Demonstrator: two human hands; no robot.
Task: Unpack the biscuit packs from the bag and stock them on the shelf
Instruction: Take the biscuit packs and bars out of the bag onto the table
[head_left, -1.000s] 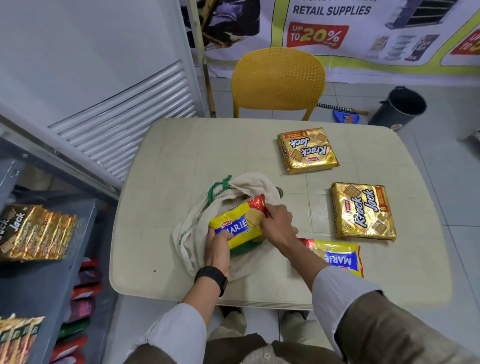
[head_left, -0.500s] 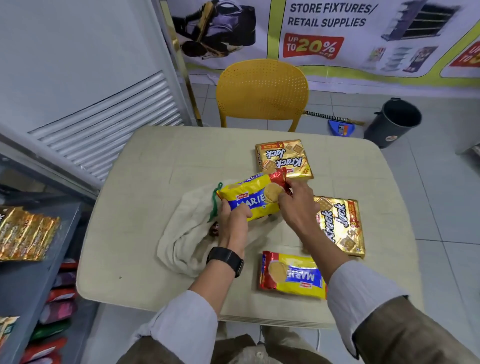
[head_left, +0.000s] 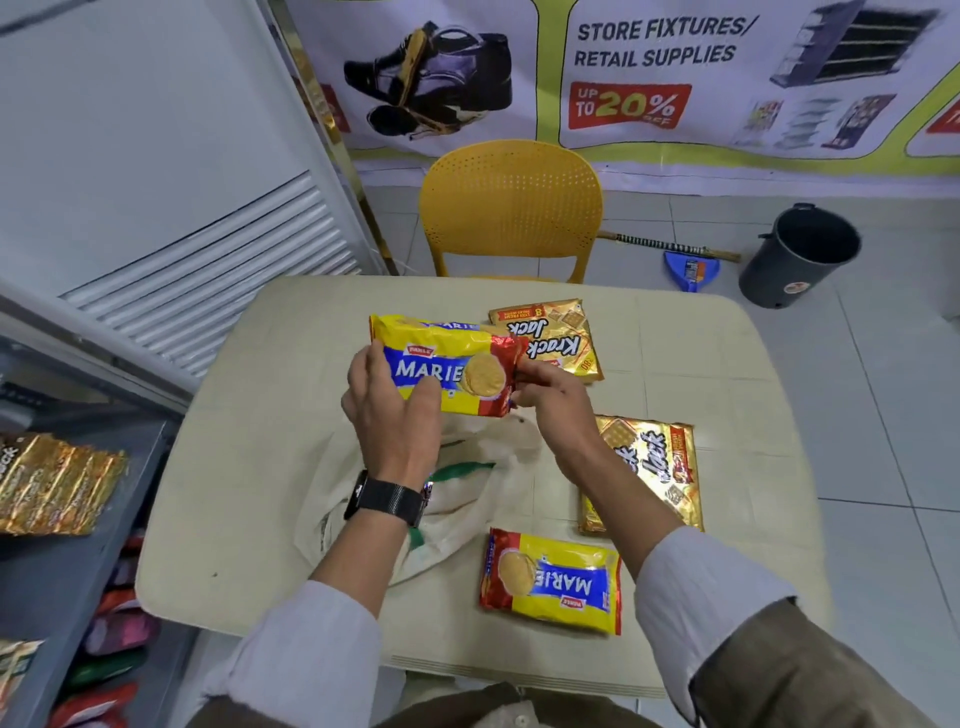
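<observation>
Near Marie pack (head_left: 551, 581): lies flat at the tabletop (head_left: 260, 467) edge closest to you, just right of the bag, free of both your hands.
Bag (head_left: 457, 499): slumped cloth under your forearms, mouth toward the middle of the tabletop; you cannot tell whether more packs are inside.
Right Krack Jack pack (head_left: 655, 467): flat on the tabletop, partly hidden by your right forearm.
Left hand (head_left: 392, 410): fingers closed around the left end of the held Marie pack (head_left: 441, 364), thumb on its front face.
Right hand (head_left: 550, 389): pinches the pack's red right end, fingers closed on the wrapper.
Held Marie pack: clear of the bag, lifted above the tabletop, long axis running left to right between your hands, label facing you.
Far Krack Jack pack (head_left: 556, 338): flat on the tabletop just behind the held pack, partly covered by it.
Shelf (head_left: 62, 545): at your left, below tabletop level, gold packs (head_left: 52, 483) already standing on it.
Key relation: the shelf lies left of the pack, so your left hand is the nearer one; carrying the pack leftward likely means leading with its left end.
</observation>
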